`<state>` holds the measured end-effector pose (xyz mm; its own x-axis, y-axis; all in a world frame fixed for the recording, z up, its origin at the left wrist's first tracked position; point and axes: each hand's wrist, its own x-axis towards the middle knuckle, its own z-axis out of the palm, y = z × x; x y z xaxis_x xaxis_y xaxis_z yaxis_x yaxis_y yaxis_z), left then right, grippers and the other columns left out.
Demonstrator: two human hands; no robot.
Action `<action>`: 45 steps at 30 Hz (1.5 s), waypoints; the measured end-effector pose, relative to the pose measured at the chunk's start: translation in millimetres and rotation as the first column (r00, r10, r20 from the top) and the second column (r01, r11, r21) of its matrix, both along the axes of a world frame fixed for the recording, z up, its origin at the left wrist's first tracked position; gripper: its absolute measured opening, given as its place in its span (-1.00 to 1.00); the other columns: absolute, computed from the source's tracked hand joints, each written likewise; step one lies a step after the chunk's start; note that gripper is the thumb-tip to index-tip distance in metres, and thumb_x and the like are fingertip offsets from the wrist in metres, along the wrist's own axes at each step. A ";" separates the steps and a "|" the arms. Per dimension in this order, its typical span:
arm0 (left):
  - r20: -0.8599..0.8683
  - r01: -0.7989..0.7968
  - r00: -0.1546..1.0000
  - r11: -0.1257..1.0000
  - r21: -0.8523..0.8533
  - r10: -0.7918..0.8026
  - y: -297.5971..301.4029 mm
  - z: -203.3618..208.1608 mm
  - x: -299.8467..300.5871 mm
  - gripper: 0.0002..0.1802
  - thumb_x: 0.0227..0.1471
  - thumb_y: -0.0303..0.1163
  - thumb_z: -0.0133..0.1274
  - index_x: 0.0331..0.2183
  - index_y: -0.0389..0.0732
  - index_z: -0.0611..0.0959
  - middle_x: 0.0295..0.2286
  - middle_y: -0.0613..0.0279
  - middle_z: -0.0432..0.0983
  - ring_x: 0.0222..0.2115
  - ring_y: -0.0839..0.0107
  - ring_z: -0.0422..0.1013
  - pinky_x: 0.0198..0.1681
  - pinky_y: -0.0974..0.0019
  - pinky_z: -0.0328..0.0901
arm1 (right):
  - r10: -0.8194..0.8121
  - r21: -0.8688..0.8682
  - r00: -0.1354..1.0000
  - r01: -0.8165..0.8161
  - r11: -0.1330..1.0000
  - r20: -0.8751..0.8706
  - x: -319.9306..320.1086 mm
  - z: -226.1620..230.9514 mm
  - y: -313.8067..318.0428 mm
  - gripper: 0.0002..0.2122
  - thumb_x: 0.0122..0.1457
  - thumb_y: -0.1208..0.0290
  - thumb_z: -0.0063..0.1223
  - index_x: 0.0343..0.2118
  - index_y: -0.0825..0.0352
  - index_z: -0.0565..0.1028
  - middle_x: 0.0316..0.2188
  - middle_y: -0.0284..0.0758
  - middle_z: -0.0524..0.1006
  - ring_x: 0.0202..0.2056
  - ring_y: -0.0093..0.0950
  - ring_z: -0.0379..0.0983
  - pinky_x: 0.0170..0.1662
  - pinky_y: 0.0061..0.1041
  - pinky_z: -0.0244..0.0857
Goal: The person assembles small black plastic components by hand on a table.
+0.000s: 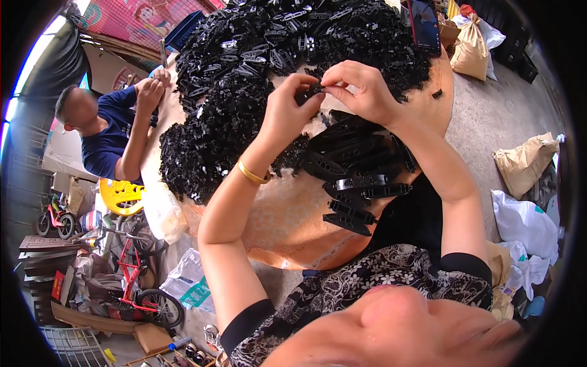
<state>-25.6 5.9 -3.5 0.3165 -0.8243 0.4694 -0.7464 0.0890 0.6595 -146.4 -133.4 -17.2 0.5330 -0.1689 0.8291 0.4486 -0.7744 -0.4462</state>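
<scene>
My left hand [290, 105] is closed with thumb and fingers around a small black plastic part [310, 93], held above the table. The right hand [362, 92] meets it from the other side, thumb and forefinger pinched at the end of the same part. Fingers hide much of its shape. Just below my hands lies a loose stack of long black plastic pieces [351, 156], some with a row of holes. Heaps of small black plastic parts [214, 131] spread to the left, and shinier oval frame-like pieces [263, 52] lie beyond.
The round table has an orange-tan cover [275, 214]. A phone [424, 27] stands at its far right edge. Across the left side a person in a dark blue shirt [113, 131] works with both hands. A yellow stool [120, 194], red bicycle [129, 269] and sacks [469, 52] stand around.
</scene>
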 end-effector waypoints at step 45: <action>-0.231 0.031 0.973 0.998 0.062 -0.016 8.3 10.2 -3.2 -0.70 -0.06 -0.57 0.05 -0.20 -0.38 0.48 -0.34 0.18 0.50 -0.37 0.53 0.48 -0.30 0.53 0.37 | 0.215 0.309 0.894 -0.091 0.947 -0.394 -6.4 4.2 -6.2 -0.74 -0.03 0.54 0.20 -0.23 0.42 0.51 -0.39 -0.36 0.57 -0.33 -0.62 0.46 -0.19 -0.61 0.34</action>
